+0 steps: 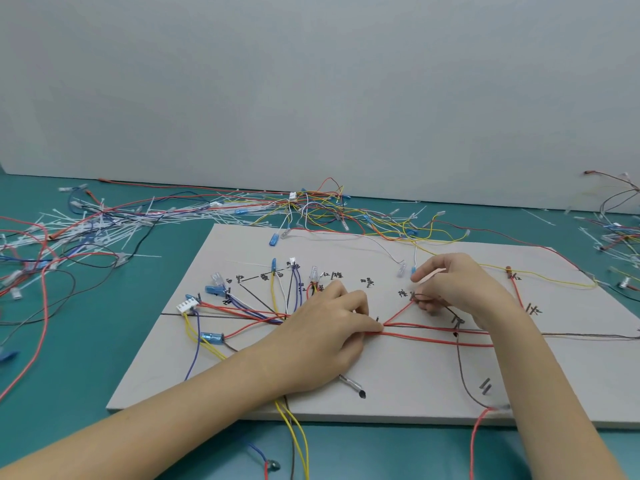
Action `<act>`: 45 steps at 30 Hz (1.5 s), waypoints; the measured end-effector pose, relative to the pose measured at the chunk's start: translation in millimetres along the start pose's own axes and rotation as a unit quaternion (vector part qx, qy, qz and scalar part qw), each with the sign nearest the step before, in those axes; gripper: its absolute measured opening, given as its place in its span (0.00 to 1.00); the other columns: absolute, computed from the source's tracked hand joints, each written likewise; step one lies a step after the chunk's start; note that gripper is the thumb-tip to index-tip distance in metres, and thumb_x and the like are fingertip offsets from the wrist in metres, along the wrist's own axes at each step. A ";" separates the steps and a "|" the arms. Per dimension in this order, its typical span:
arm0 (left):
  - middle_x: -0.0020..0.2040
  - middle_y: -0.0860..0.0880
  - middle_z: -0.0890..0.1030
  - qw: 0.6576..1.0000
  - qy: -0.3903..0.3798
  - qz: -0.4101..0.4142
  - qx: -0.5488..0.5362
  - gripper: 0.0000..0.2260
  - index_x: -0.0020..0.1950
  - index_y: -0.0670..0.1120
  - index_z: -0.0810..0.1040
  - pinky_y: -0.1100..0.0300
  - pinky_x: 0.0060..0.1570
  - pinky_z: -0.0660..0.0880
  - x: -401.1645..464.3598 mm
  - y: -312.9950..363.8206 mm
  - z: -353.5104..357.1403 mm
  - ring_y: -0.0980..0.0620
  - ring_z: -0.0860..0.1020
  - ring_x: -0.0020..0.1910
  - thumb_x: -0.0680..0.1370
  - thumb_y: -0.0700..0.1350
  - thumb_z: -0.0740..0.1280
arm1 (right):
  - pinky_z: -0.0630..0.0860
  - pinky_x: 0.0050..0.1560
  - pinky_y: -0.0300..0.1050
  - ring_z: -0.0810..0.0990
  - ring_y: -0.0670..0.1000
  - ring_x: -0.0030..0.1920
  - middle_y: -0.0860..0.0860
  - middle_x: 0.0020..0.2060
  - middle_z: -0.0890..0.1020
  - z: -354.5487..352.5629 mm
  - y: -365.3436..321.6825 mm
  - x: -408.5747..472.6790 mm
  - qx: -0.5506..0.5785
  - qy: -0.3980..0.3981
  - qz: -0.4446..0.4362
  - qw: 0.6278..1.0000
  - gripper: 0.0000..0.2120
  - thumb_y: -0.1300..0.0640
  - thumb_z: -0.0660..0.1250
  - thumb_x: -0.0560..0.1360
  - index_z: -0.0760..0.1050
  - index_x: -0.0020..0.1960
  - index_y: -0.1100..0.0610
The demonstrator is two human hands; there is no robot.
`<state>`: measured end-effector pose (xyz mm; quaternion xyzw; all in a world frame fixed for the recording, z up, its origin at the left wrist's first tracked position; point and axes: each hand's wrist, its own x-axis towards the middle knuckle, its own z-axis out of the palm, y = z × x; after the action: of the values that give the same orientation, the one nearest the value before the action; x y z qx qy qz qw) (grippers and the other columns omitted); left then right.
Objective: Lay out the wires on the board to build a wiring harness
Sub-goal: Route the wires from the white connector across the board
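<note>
A pale grey board (pixel 398 379) with black hand-drawn lines and labels lies on the teal table. Red, yellow, white, purple and brown wires fan out over its left half to blue terminals (pixel 213 289) and a white connector (pixel 186 305). My left hand (pixel 329 327) lies over the wire bundle and pinches the red wires (pixel 433 336) near a pin at mid-board. My right hand (pixel 450 285) pinches a red wire end and a dark wire at a pin beside a label, where the red wire branches up from the trunk.
A heap of loose coloured wires (pixel 322 206) lies behind the board. White cable ties (pixel 104 223) and more wires cover the table at left. Further wires (pixel 616 230) lie at the far right. A plain wall stands behind. Yellow and red wires hang off the board's front edge.
</note>
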<state>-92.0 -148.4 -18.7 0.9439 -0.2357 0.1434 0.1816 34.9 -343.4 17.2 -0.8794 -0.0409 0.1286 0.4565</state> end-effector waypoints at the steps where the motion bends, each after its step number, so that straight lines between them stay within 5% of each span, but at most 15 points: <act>1: 0.49 0.52 0.75 1.000 0.000 0.000 -0.001 0.15 0.61 0.50 0.81 0.54 0.50 0.69 0.4 0.3 -0.3 0.50 0.67 0.48 0.77 0.40 0.62 | 0.79 0.40 0.50 0.78 0.56 0.27 0.63 0.31 0.82 1.5 1.2 1.2 -0.017 0.008 -0.011 1.000 0.09 0.73 0.65 0.71 0.78 0.45 0.62; 5: 0.49 0.53 0.75 1.000 -0.002 -0.001 0.001 0.15 0.61 0.50 0.81 0.54 0.50 0.69 0.0 0.7 0.0 0.50 0.67 0.48 0.78 0.40 0.62 | 0.80 0.50 0.56 0.81 0.57 0.30 0.64 0.35 0.83 2.5 2.6 1.5 -0.016 0.022 -0.023 0.999 0.08 0.72 0.68 0.70 0.79 0.44 0.60; 11: 0.50 0.53 0.74 1.000 -0.009 -0.007 -0.008 0.16 0.63 0.51 0.80 0.55 0.51 0.69 -0.4 0.4 -0.3 0.51 0.66 0.49 0.78 0.41 0.61 | 0.80 0.35 0.40 0.81 0.51 0.30 0.60 0.36 0.83 -4.4 0.8 -4.8 0.028 -0.074 -0.022 0.997 0.08 0.74 0.67 0.72 0.80 0.46 0.65; 15: 0.50 0.53 0.74 1.000 -0.012 -0.009 -0.010 0.16 0.63 0.51 0.80 0.54 0.51 0.69 -0.6 1.4 -0.6 0.50 0.67 0.49 0.78 0.41 0.61 | 0.80 0.37 0.36 0.83 0.50 0.33 0.59 0.36 0.85 -8.5 -0.1 -7.9 -0.001 -0.093 -0.034 0.995 0.05 0.70 0.72 0.70 0.83 0.43 0.63; 22: 0.50 0.52 0.74 1.000 -0.014 -0.012 -0.013 0.16 0.63 0.50 0.79 0.52 0.51 0.70 -0.7 2.1 -1.8 0.50 0.67 0.49 0.79 0.41 0.60 | 0.79 0.31 0.40 0.79 0.54 0.26 0.60 0.32 0.80 -5.0 -2.6 -8.1 0.061 -0.072 -0.027 0.995 0.03 0.69 0.69 0.74 0.78 0.43 0.70; 29: 0.50 0.51 0.75 1.000 -0.014 -0.010 -0.011 0.16 0.63 0.50 0.80 0.52 0.51 0.70 -0.9 2.1 -1.8 0.49 0.68 0.49 0.78 0.40 0.60 | 0.73 0.23 0.37 0.80 0.51 0.29 0.56 0.31 0.81 -4.1 -2.6 -5.2 -0.003 -0.041 -0.026 0.999 0.04 0.66 0.68 0.76 0.79 0.42 0.64; 37: 0.50 0.52 0.75 1.000 -0.014 -0.013 -0.014 0.16 0.63 0.50 0.79 0.53 0.52 0.69 -0.9 1.9 -1.3 0.50 0.67 0.49 0.78 0.40 0.60 | 0.62 0.23 0.37 0.66 0.49 0.32 0.45 0.25 0.76 -7.9 -4.2 -3.9 -0.035 -0.030 0.010 0.999 0.07 0.65 0.68 0.75 0.81 0.40 0.59; 45: 0.50 0.52 0.74 1.000 -0.013 -0.013 -0.012 0.16 0.63 0.51 0.79 0.55 0.52 0.68 -1.1 1.9 -1.1 0.51 0.67 0.49 0.78 0.40 0.60 | 0.62 0.22 0.36 0.67 0.48 0.30 0.53 0.31 0.77 -11.7 -7.3 -5.8 -0.003 -0.030 0.001 1.000 0.03 0.64 0.69 0.75 0.81 0.44 0.63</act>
<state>-94.0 -149.1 -17.7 0.9464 -0.2275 0.1262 0.1916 32.7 -349.5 30.6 -0.8767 -0.0545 0.1551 0.4520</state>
